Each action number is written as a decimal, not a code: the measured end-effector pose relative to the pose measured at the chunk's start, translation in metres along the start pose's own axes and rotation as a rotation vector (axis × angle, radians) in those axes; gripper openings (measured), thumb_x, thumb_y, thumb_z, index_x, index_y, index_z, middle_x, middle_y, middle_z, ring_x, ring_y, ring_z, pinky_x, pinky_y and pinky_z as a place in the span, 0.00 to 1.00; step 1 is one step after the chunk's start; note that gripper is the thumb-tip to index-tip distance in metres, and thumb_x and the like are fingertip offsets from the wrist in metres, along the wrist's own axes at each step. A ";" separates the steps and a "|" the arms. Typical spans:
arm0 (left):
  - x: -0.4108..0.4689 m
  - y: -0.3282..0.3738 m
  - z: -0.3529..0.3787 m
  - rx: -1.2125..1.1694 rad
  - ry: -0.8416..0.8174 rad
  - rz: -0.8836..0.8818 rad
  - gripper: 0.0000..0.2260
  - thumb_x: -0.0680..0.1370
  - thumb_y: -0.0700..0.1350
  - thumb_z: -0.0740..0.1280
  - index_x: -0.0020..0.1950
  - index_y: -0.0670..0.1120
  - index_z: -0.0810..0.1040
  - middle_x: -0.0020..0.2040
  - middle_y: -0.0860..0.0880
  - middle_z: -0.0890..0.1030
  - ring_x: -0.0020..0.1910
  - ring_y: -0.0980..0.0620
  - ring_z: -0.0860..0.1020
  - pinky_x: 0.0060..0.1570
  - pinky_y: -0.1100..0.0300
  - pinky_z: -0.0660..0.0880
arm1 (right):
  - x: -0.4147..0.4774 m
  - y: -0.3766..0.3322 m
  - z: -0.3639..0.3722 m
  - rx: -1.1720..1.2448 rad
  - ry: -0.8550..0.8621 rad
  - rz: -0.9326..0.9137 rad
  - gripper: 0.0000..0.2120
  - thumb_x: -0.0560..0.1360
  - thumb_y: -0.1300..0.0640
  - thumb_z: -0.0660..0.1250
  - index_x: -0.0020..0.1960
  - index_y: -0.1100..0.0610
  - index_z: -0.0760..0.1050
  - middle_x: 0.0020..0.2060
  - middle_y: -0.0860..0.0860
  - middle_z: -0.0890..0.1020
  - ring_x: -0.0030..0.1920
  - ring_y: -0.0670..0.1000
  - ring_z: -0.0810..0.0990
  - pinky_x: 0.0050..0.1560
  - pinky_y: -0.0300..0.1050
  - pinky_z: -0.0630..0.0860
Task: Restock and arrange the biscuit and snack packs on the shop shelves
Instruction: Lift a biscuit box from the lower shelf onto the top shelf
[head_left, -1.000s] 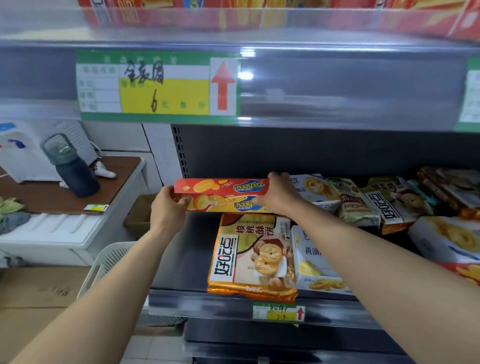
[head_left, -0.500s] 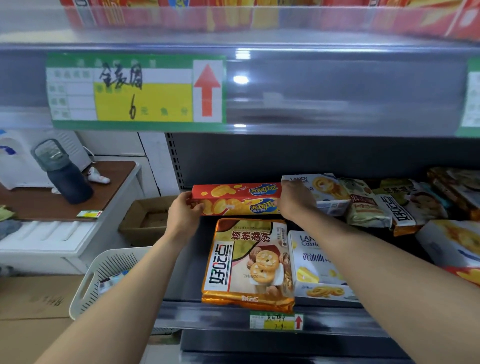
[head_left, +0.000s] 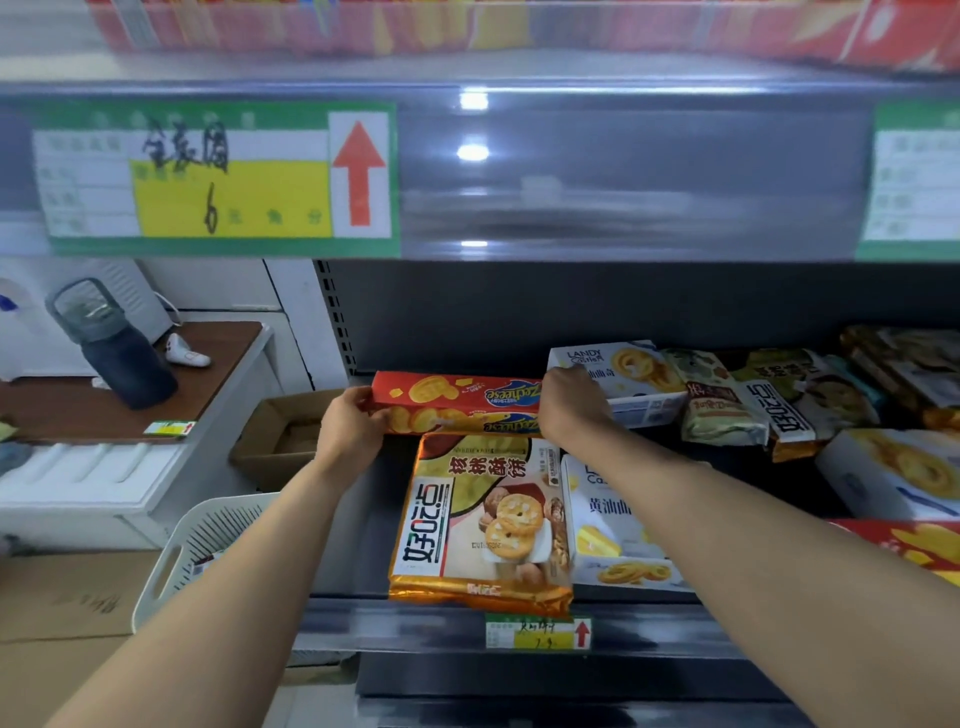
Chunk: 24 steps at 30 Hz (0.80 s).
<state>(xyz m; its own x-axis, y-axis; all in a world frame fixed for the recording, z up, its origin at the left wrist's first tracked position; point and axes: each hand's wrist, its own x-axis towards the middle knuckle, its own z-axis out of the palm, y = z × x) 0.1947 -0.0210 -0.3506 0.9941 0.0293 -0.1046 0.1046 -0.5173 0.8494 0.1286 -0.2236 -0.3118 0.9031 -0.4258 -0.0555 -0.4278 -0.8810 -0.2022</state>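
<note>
A long red cheese-biscuit box (head_left: 452, 402) lies crosswise at the back of the dark middle shelf (head_left: 358, 540). My left hand (head_left: 350, 428) grips its left end and my right hand (head_left: 571, 408) grips its right end. Just in front of the box lies a gold walnut-biscuit bag (head_left: 483, 525). To the bag's right sits a white butter-cookie box (head_left: 613, 525), partly covered by my right forearm. Another white cookie box (head_left: 628, 374) touches my right hand from behind.
More snack bags (head_left: 722, 405) and boxes (head_left: 893, 473) fill the shelf's right side. A price-label rail (head_left: 218, 176) overhangs above. To the left stand a table with a dark bottle (head_left: 111, 343), a cardboard box (head_left: 291, 436) and a white plastic basket (head_left: 208, 545).
Both hands have carried the red box deeper and lower onto the shelf, toward its back, behind the gold bag. The view has shifted rightward.
</note>
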 end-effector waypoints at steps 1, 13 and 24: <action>-0.003 0.001 -0.002 0.000 -0.032 -0.003 0.19 0.78 0.40 0.66 0.68 0.40 0.71 0.60 0.43 0.79 0.54 0.49 0.77 0.53 0.57 0.72 | -0.001 0.000 -0.001 0.011 0.002 -0.012 0.15 0.75 0.67 0.65 0.62 0.65 0.72 0.59 0.60 0.73 0.58 0.58 0.76 0.52 0.47 0.74; -0.076 0.062 -0.013 0.147 -0.023 0.140 0.12 0.78 0.37 0.62 0.61 0.39 0.75 0.57 0.46 0.79 0.58 0.43 0.76 0.53 0.56 0.71 | -0.041 0.020 -0.039 0.155 -0.077 -0.097 0.03 0.75 0.62 0.64 0.44 0.60 0.76 0.43 0.54 0.80 0.43 0.54 0.78 0.39 0.40 0.70; -0.174 0.145 0.055 0.150 -0.366 0.393 0.13 0.78 0.38 0.63 0.61 0.38 0.76 0.60 0.42 0.78 0.58 0.45 0.76 0.49 0.64 0.70 | -0.099 0.127 -0.099 0.020 -0.058 0.019 0.13 0.78 0.56 0.60 0.57 0.63 0.76 0.56 0.58 0.79 0.57 0.57 0.77 0.46 0.41 0.72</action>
<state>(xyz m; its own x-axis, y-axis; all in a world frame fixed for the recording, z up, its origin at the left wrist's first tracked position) 0.0349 -0.1483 -0.2371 0.8798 -0.4753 0.0096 -0.3037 -0.5463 0.7806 -0.0189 -0.3137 -0.2349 0.8959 -0.4288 -0.1160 -0.4442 -0.8684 -0.2203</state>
